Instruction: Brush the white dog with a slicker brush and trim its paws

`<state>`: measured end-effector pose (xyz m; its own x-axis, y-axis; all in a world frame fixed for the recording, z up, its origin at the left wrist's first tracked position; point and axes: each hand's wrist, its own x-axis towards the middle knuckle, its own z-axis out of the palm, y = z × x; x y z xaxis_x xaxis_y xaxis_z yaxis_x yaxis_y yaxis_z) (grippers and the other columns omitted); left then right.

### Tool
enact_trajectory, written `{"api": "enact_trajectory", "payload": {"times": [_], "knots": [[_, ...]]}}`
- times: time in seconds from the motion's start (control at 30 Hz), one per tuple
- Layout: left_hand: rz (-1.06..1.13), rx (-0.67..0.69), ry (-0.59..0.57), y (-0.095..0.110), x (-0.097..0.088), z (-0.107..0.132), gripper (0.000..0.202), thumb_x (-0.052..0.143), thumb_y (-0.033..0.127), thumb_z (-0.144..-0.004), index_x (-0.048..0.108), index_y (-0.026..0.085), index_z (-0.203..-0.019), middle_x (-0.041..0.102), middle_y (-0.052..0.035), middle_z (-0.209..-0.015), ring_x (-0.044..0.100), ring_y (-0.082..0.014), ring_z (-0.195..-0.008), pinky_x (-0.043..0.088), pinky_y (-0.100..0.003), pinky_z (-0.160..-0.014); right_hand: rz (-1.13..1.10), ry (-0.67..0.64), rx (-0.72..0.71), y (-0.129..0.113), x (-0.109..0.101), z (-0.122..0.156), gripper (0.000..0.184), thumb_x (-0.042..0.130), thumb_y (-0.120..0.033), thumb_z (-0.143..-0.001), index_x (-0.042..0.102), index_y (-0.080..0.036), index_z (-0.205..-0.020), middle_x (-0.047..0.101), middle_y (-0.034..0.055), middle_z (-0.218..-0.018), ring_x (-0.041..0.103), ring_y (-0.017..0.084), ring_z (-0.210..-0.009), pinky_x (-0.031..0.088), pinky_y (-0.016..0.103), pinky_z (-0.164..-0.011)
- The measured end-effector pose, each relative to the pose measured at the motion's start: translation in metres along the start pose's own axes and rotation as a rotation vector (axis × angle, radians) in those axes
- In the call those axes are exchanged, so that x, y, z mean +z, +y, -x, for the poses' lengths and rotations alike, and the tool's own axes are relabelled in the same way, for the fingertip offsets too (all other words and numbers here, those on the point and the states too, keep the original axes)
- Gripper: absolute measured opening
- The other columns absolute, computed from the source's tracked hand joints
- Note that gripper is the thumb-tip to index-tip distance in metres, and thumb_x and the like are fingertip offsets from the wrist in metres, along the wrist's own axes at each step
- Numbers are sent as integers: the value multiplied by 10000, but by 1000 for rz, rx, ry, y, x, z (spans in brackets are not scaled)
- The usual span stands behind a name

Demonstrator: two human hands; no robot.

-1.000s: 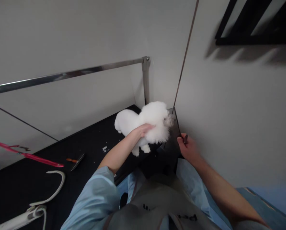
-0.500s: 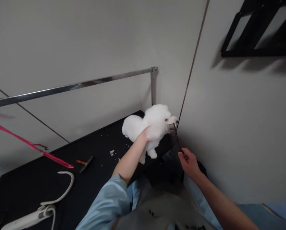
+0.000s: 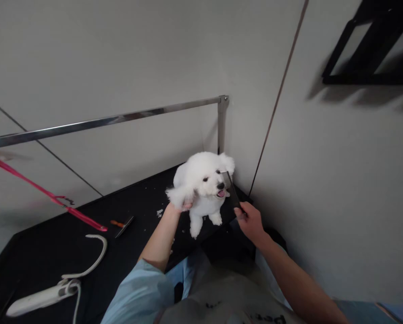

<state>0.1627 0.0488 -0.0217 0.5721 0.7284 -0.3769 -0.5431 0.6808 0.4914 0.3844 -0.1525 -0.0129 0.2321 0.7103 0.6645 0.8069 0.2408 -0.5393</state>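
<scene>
A fluffy white dog (image 3: pixel 204 180) sits on the black grooming table, facing me with its mouth open. My left hand (image 3: pixel 185 206) grips the dog under its ear, at the jaw or neck; most of the fingers are hidden in the fur. In my right hand (image 3: pixel 250 220) is a grooming comb (image 3: pixel 233 191), held by its dark handle. Its metal teeth rest against the fur beside the dog's muzzle, just below one eye.
On the black table (image 3: pixel 137 252) lie a slicker brush (image 3: pixel 122 226), white fur tufts (image 3: pixel 159 213) and a white corded device (image 3: pixel 41 297) with a curved arm. A pink strap (image 3: pixel 49 193) hangs from the metal bar (image 3: pixel 120 119). Walls stand behind and right.
The dog's head has turned from facing right to facing me. My left hand has shifted left and lower along its head, and the comb has moved left with the muzzle.
</scene>
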Motion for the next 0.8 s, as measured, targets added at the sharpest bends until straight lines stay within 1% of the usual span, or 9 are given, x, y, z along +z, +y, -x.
{"api": "enact_trajectory", "payload": {"times": [0.13, 0.2, 0.27, 0.37, 0.47, 0.53, 0.63, 0.7, 0.8], "knots": [[-43, -43, 52, 19, -9, 10, 453, 235, 311, -990, 551, 144, -712, 459, -14, -475, 287, -60, -328, 109, -153, -331, 11, -107, -265, -25, 17, -8, 251, 432, -247, -910, 596, -180, -733, 552, 12, -608, 501, 131, -566, 389, 245, -568], [-5, 29, 70, 16, -17, 15, 463, 228, 304, -991, 535, 153, -678, 455, -10, -466, 324, -71, -339, 169, -164, -330, 24, -97, -329, -28, 19, -12, 253, 439, -245, -918, 617, -179, -751, 556, 15, -609, 500, 133, -569, 385, 247, -572], [57, 119, 89, -3, -27, 21, 427, 260, 259, -984, 539, 158, -678, 490, -16, -485, 434, -94, -403, 331, -181, -393, 64, -46, -344, -22, 22, -19, 236, 456, -240, -919, 643, -177, -790, 579, 23, -625, 525, 143, -602, 395, 252, -595], [97, 158, 107, -52, -30, 27, 359, 330, 211, -960, 563, 143, -695, 581, -58, -567, 581, -135, -556, 494, -247, -602, 169, 16, -347, -4, 28, -29, 211, 468, -203, -908, 671, -172, -861, 616, 33, -662, 554, 165, -647, 407, 270, -636], [49, 39, 72, -81, 1, 22, 383, 376, 370, -952, 615, 110, -804, 643, -122, -713, 641, -201, -678, 511, -313, -652, 223, 106, -256, 10, 32, -31, 214, 463, -189, -901, 672, -159, -929, 622, 39, -676, 560, 173, -646, 414, 282, -634], [153, 21, 54, -72, 38, 14, 441, 357, 466, -945, 602, 118, -831, 628, -123, -745, 621, -199, -673, 498, -307, -614, 196, 155, -209, 13, 32, -28, 229, 465, -210, -901, 667, -155, -994, 627, 45, -699, 569, 174, -658, 432, 284, -648], [244, 100, 169, -38, 84, 1, 344, 304, 244, -967, 467, 161, -676, 421, -2, -527, 354, -80, -413, 291, -188, -409, 153, 121, -249, 5, 31, -22, 263, 464, -227, -897, 668, -169, -1052, 618, 39, -695, 570, 169, -656, 449, 282, -655], [260, 191, 220, -31, 94, -2, 322, 356, 250, -951, 375, 185, -636, 294, 43, -478, 213, -62, -372, 154, -179, -367, 144, 102, -262, -4, 33, -18, 273, 459, -213, -893, 674, -174, -1057, 612, 36, -687, 565, 169, -649, 450, 281, -647], [252, 284, 298, -57, 81, 5, 278, 385, 286, -929, 376, 190, -668, 282, 53, -470, 210, -64, -356, 77, -176, -361, 114, 105, -243, -18, 42, -12, 296, 454, -190, -889, 671, -167, -1090, 621, 53, -718, 563, 177, -666, 455, 292, -655]]}}
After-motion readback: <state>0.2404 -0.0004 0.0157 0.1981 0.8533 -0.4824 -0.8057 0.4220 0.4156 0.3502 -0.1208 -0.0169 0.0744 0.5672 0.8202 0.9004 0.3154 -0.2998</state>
